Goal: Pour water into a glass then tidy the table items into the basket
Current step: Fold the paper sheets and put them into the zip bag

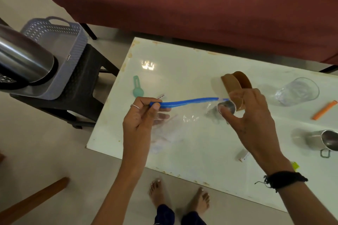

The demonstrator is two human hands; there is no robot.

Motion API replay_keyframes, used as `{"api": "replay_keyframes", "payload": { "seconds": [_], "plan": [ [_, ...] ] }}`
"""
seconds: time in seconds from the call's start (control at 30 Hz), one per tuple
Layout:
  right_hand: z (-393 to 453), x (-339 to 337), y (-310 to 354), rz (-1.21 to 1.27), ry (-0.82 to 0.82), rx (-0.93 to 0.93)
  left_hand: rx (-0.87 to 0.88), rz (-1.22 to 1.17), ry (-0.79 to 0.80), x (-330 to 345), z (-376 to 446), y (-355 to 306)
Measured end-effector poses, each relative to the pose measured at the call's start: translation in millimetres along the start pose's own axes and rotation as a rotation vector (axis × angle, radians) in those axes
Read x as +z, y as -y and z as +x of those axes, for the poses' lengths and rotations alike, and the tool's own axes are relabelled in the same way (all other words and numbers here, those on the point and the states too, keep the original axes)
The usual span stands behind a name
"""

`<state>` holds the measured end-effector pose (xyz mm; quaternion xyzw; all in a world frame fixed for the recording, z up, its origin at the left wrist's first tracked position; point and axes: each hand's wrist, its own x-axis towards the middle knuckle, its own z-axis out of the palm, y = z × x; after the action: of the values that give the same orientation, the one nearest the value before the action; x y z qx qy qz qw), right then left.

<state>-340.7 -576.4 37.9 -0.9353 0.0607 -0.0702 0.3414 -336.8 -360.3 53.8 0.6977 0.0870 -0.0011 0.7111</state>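
Left hand (144,113) pinches the blue strip of a clear bag (184,117) taut over the tabletop (182,56), likely to hold its mouth open, while right hand's (250,113) grip curls round a small steel cup (226,107); basket (60,42) waits left, glass (297,91) right.

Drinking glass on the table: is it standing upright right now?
No, the drinking glass lies tipped on its side on the white table, its open mouth facing the camera.
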Motion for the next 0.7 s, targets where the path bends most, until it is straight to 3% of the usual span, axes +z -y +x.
{"api": "replay_keyframes", "payload": {
  "seconds": [0.07,0.1,0.17,0.23,0.37,0.47,0.7],
  "plan": [
    [-8,5,6,0.277,-0.07,0.259,-0.01,-0.027,0.059,0,-3,2],
    [-10,8,10,0.469,-0.03,0.408,-0.019,-0.036,0.098,1,-5,4],
    [-13,16,17,0.78,0.159,0.672,-0.062,-0.041,0.186,6,-11,10],
    [-16,23,21,0.907,0.289,0.786,-0.12,0.008,0.271,12,-17,17],
    [-19,30,26,0.845,0.273,0.692,-0.329,-0.006,0.382,25,-26,26],
    [-23,27,30,0.669,0.28,0.494,-0.391,-0.055,0.298,35,-28,26],
    [-34,24,45,0.743,0.351,0.32,-0.43,-0.101,0.136,36,-26,21]
  ]
}}
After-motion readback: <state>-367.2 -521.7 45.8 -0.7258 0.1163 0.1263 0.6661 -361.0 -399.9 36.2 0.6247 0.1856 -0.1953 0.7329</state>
